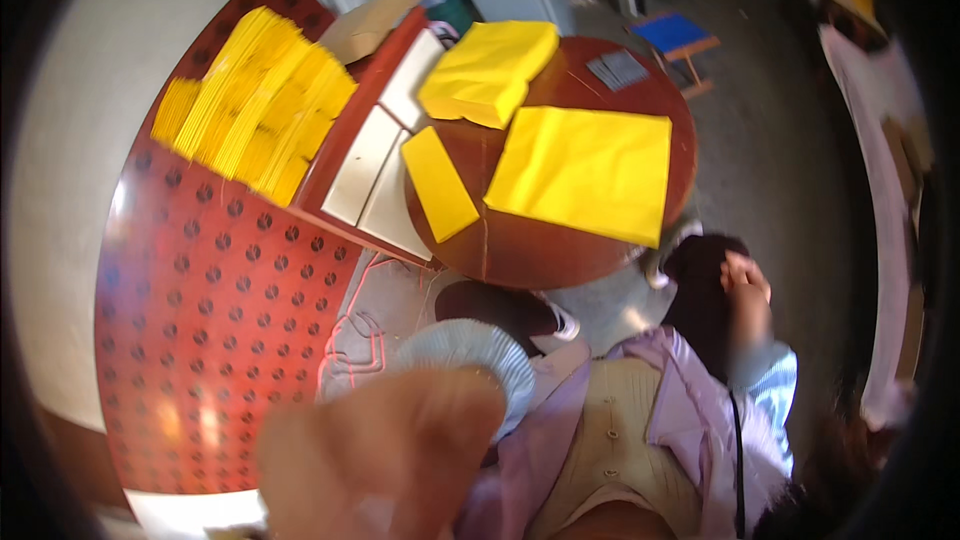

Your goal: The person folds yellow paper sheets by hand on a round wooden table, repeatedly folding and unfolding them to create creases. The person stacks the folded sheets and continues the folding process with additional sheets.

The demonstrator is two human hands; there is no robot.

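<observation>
My left hand [385, 450] is raised close to the camera at the lower left, a large blur below a pale blue ruffled cuff [480, 350]. Its fingers are smeared, so whether it holds anything does not show. My right hand [746, 280] rests by my dark trouser leg [700, 270], its fingers loosely bent and apart, with nothing visible in them. Ahead, on a round brown table [560, 260], lie a large flat yellow sheet [585, 175], a folded yellow piece [488, 70] and a narrow yellow strip [440, 185].
Many yellow folded pieces [255, 105] are stacked on a red patterned surface [220, 290] at left. Beside the round table stands a red-edged cabinet with white panels [360, 165]. A grey patterned card [617, 70] lies on the table's far side. Beyond is a blue-topped stool [670, 33].
</observation>
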